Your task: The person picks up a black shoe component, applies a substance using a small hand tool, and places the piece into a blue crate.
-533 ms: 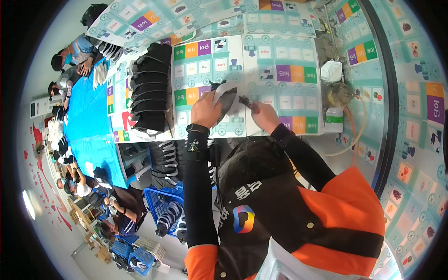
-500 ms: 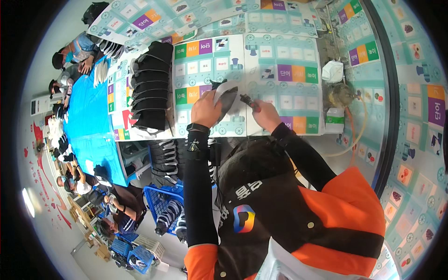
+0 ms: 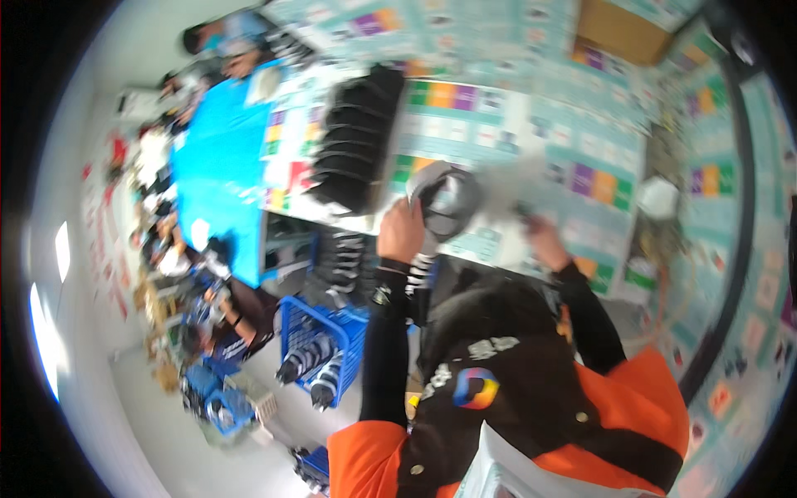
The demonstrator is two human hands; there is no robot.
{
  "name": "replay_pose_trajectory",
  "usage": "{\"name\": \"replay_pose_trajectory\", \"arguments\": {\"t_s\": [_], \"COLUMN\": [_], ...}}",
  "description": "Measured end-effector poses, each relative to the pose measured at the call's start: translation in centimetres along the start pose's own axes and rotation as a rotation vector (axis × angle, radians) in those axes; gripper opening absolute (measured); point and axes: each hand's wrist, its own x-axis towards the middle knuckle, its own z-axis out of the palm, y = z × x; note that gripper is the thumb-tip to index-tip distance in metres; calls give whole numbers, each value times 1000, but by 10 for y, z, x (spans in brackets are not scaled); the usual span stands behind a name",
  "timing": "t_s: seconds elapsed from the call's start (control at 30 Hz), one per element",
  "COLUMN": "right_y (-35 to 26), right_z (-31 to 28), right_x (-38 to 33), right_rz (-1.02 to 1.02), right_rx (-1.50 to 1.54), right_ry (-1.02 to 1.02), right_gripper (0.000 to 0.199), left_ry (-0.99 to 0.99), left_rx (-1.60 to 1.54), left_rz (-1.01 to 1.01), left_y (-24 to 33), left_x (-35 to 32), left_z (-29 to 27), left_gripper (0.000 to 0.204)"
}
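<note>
My left hand (image 3: 401, 235) grips a grey cap (image 3: 462, 217) by its edge, above the front part of the table (image 3: 498, 241). The cap is turned so its hollow inside shows. To its right, my right hand (image 3: 546, 242) is closed around a small dark tool with a nozzle-like tip (image 3: 524, 212), blurred by motion. The tool points toward the cap and stands apart from it. Pale haze hangs over the printed table cover between and beyond the two. Left of the cap, a row of black caps (image 3: 359, 137) is nested on the table.
A blue basket (image 3: 353, 332) with stacked grey caps stands at lower left. Other people work around a blue-covered table (image 3: 217, 174) at far left. On the right are a white rounded object (image 3: 658, 197) and a hose (image 3: 685, 290). A cardboard box (image 3: 618, 35) sits at the back.
The whole view has shifted and tilted. My left hand has lifted and turned the cap so its inside shows; my right hand with the tool has moved away from it.
</note>
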Motion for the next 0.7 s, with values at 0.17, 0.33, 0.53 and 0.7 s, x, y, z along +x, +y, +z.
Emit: {"name": "replay_pose_trajectory", "arguments": {"t_s": [0.17, 0.33, 0.53, 0.7], "right_y": [29, 48, 20, -67], "right_z": [-64, -78, -45, 21], "right_x": [17, 36, 31, 26], "right_rz": [115, 141, -43, -182], "right_rx": [-378, -690, -788, -541], "right_ry": [425, 455, 511, 192], "right_gripper": [22, 52, 48, 27], "left_ry": [169, 236, 238, 170], "left_rx": [-5, -34, 364, 370], "left_rz": [-225, -42, 304, 233], "left_y": [-234, -380, -320, -306], "left_x": [-32, 10, 54, 80], "left_z": [-87, -146, 33, 23], "left_gripper": [27, 26, 48, 31]}}
